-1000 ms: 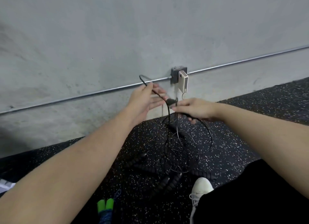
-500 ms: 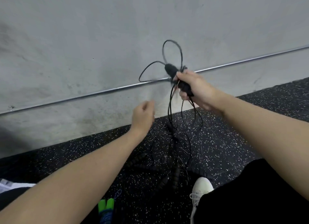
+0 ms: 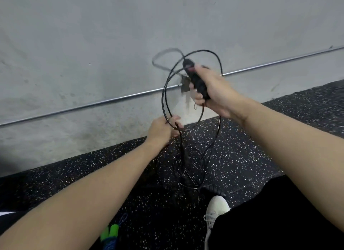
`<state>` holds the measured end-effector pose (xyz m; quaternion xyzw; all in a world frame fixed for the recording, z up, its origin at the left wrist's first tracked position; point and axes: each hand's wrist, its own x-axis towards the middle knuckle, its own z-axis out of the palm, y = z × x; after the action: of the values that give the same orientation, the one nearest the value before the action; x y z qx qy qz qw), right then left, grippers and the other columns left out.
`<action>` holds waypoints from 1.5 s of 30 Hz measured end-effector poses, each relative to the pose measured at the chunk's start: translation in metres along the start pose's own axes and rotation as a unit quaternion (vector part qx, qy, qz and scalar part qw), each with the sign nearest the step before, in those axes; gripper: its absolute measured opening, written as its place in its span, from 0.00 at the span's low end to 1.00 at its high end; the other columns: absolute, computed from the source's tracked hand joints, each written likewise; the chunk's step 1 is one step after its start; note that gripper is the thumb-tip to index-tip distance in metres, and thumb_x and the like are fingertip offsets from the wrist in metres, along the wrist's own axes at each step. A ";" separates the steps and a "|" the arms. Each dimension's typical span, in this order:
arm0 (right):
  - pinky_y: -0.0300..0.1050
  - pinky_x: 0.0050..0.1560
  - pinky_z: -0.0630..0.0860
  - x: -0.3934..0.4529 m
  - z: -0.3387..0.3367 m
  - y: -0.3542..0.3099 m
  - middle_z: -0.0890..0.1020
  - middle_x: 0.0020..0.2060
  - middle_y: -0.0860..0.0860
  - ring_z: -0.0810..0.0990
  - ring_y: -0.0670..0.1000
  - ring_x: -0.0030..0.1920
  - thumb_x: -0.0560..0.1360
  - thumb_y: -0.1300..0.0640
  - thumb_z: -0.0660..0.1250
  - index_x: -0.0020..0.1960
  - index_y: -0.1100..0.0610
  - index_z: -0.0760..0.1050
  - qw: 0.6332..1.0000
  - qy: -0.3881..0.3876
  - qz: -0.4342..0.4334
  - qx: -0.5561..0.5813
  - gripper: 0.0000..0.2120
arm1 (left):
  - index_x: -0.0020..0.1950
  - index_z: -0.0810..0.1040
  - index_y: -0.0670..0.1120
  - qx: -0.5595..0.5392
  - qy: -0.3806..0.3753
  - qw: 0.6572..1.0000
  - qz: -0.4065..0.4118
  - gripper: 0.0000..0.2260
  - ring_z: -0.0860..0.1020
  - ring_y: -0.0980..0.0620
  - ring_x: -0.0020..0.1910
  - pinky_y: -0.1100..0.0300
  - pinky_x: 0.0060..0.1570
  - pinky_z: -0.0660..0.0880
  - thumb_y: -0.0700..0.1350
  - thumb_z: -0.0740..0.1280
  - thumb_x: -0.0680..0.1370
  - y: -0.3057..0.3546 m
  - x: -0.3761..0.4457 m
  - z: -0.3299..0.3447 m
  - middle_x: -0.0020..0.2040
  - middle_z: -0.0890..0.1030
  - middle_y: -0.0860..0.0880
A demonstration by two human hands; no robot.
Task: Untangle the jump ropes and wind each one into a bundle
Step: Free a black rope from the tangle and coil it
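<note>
text: none legible | labels: none; brands: none | numbers, signs: none

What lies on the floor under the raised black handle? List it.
Below the black handle, gripped by the right hand, thin black cord hangs in tangled loops over the speckled floor. Other handles there are too dark to count.

Right hand (image 3: pixel 217 89) grips a black handle (image 3: pixel 195 78) — left hand (image 3: pixel 162 130) pinches its looping black cord (image 3: pixel 164 98).
</note>
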<state>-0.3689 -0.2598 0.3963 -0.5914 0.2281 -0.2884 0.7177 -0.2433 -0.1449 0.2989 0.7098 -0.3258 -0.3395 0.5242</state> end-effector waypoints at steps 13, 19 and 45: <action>0.40 0.43 0.70 -0.011 -0.003 0.062 0.77 0.35 0.44 0.75 0.39 0.35 0.80 0.44 0.65 0.46 0.53 0.80 0.820 -0.165 0.021 -0.548 0.14 | 0.55 0.80 0.46 -0.146 0.069 0.983 0.084 0.07 0.83 0.50 0.38 0.56 0.42 0.84 0.45 0.62 0.85 0.039 -0.006 -0.020 0.44 0.86 0.48; 0.32 0.28 0.67 -0.010 0.004 0.049 0.80 0.40 0.45 0.72 0.39 0.27 0.81 0.50 0.62 0.57 0.43 0.79 0.889 -0.146 0.064 -0.428 0.09 | 0.52 0.80 0.49 -0.141 0.072 0.981 0.113 0.07 0.84 0.47 0.38 0.59 0.39 0.83 0.45 0.63 0.85 0.049 -0.006 -0.028 0.39 0.85 0.51; 0.39 0.27 0.61 -0.005 -0.008 0.033 0.79 0.36 0.50 0.70 0.47 0.26 0.79 0.52 0.70 0.47 0.61 0.78 0.953 -0.041 0.025 -0.299 0.11 | 0.60 0.73 0.49 0.088 0.007 0.992 0.085 0.17 0.80 0.55 0.49 0.60 0.48 0.76 0.58 0.70 0.78 -0.010 -0.021 -0.014 0.54 0.79 0.52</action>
<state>-0.3730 -0.2577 0.3621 -0.7844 0.2889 -0.1643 0.5237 -0.2419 -0.1181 0.2957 0.7250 -0.4099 -0.2586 0.4894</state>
